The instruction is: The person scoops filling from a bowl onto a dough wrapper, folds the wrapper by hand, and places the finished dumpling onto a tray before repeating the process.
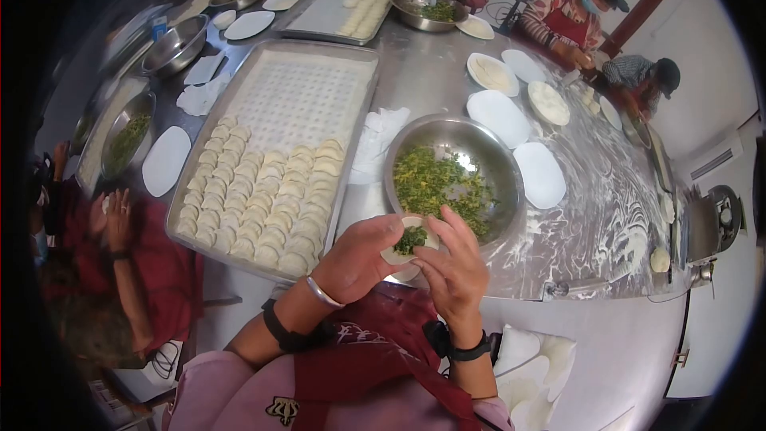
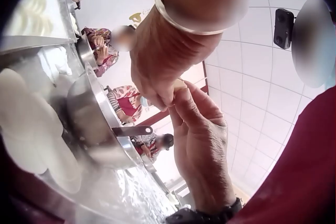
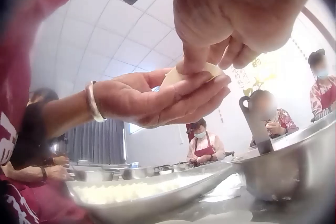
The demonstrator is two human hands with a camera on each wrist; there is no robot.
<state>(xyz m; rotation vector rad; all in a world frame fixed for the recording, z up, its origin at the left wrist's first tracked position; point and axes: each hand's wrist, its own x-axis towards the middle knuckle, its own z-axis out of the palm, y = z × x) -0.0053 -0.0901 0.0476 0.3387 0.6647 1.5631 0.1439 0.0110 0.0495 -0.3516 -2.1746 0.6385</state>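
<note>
Over the near edge of the steel table, my left hand [image 1: 355,255] holds a round dumpling wrapper [image 1: 391,256] with a mound of chopped green filling [image 1: 411,240] in its middle. My right hand [image 1: 459,275] pinches the wrapper's edge from the other side. In the right wrist view the pale wrapper [image 3: 211,69] shows folded upward between the fingers of both hands. Just beyond the hands stands a steel bowl [image 1: 507,168] of chopped green and yellow filling [image 1: 431,179]. A handled utensil [image 3: 257,124] leans on the bowl's rim.
Left of the bowl, a large metal tray [image 1: 303,84] carries rows of folded dumplings [image 1: 267,203]. White plates [image 1: 538,175] line the bowl's right side, beside floury tabletop [image 1: 590,231]. Other people work around the table, one close at left [image 1: 128,271]. A second tray [image 1: 319,12] stands at the back.
</note>
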